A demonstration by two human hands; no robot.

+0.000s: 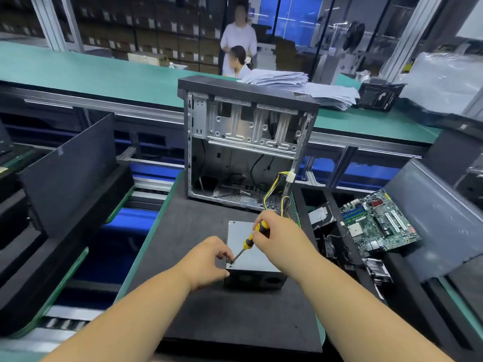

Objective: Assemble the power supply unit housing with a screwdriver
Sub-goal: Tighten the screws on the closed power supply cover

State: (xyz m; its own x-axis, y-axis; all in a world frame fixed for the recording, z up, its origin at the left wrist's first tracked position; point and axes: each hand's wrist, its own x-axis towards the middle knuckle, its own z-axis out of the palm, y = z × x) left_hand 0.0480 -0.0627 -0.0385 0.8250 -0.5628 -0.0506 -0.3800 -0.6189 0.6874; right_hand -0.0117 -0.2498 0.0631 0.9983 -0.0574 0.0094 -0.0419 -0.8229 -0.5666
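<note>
Two hands are working over the power supply unit (251, 253) sitting on the dark bench (198, 220) mat, just in front of the open computer case (248, 145). The right hand (281, 235) is gripping the screwdriver (252, 240), its shaft slanting down and left to the unit's near-left corner. The left hand (209, 262) is nearer, fingers pinching at the tip there, seemingly steadying a screw too small to make out.

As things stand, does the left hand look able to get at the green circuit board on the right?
Probably not easily: the left hand steadies the power supply, and the right hand with the screwdriver lies between it and the circuit board.
</note>
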